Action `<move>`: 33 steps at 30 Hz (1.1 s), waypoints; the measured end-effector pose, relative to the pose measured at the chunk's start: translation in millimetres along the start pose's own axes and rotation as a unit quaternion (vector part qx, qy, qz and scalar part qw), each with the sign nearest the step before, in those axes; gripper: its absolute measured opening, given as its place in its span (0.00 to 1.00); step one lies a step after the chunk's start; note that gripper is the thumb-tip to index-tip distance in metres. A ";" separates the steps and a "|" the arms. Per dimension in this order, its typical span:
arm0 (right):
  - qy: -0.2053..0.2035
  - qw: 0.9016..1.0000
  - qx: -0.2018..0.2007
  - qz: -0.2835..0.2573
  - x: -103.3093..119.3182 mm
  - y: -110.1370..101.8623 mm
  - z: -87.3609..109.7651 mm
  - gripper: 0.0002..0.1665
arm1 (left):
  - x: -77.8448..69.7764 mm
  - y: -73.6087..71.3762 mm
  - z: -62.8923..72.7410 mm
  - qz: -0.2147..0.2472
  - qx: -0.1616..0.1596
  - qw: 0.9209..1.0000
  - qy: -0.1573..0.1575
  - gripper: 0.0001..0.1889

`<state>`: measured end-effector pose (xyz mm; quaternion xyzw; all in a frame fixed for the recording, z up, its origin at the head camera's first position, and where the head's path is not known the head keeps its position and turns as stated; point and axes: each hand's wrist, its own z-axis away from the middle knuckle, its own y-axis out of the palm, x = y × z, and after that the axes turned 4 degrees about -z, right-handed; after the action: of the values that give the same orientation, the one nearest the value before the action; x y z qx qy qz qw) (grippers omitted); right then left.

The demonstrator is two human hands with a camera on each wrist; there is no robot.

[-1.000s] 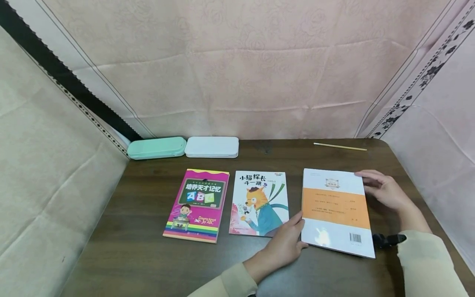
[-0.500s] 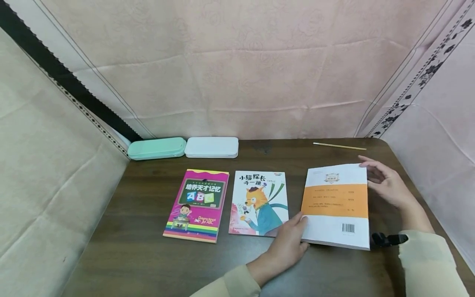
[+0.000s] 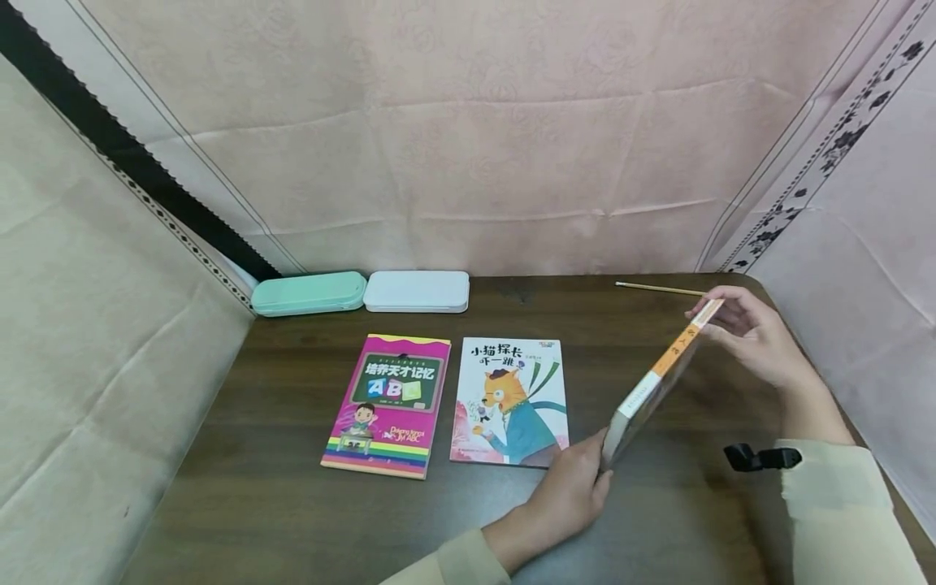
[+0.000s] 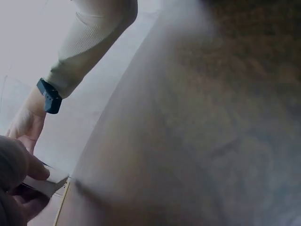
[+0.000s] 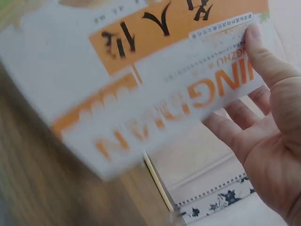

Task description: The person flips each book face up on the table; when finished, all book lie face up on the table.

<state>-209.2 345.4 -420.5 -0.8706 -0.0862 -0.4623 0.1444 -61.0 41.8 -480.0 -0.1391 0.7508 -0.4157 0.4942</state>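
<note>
A white and orange book (image 3: pixel 662 364) is held on edge, tilted, its spine turned up to the head view. My left hand (image 3: pixel 569 486) grips its near end. At the far end my right hand (image 3: pixel 756 337) pinches it; in the right wrist view the thumb lies on the cover (image 5: pixel 160 80) and fingers are behind. Left of the book lies a cat picture book (image 3: pixel 509 402), and beyond that a pink ABC book (image 3: pixel 387 406), both flat. In the left wrist view my left hand (image 4: pixel 16 174) shows only partly, at the edge.
A green case (image 3: pixel 309 293) and a white case (image 3: pixel 417 291) stand side by side along the back of the brown table (image 3: pixel 292 520). A thin yellowish stick (image 3: pixel 658 288) lies at the back right. Cloth hangs behind and at both sides.
The white and orange book has gone from lying back cover up to standing tilted with its spine up. My right hand has moved up and left onto its far end; my left keeps its grip.
</note>
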 end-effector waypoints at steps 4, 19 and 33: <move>0.065 0.991 -0.010 0.115 2.6 8.8 -5.2 0.29 | -2.0 -1.7 2.8 0.035 -0.043 0.998 0.010 0.27; 0.214 0.948 0.187 0.143 -54.1 44.2 -43.8 0.31 | 13.5 -7.4 15.2 0.344 -0.024 0.936 -0.068 0.45; 0.275 0.923 0.109 0.248 -63.4 63.0 -22.6 0.29 | 27.1 -7.9 10.9 0.144 -0.037 0.987 -0.053 0.37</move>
<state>-244.3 277.4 -471.9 -0.6819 0.1256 -0.6205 0.3662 -66.1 14.8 -492.8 -0.0693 0.7504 -0.3042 0.5827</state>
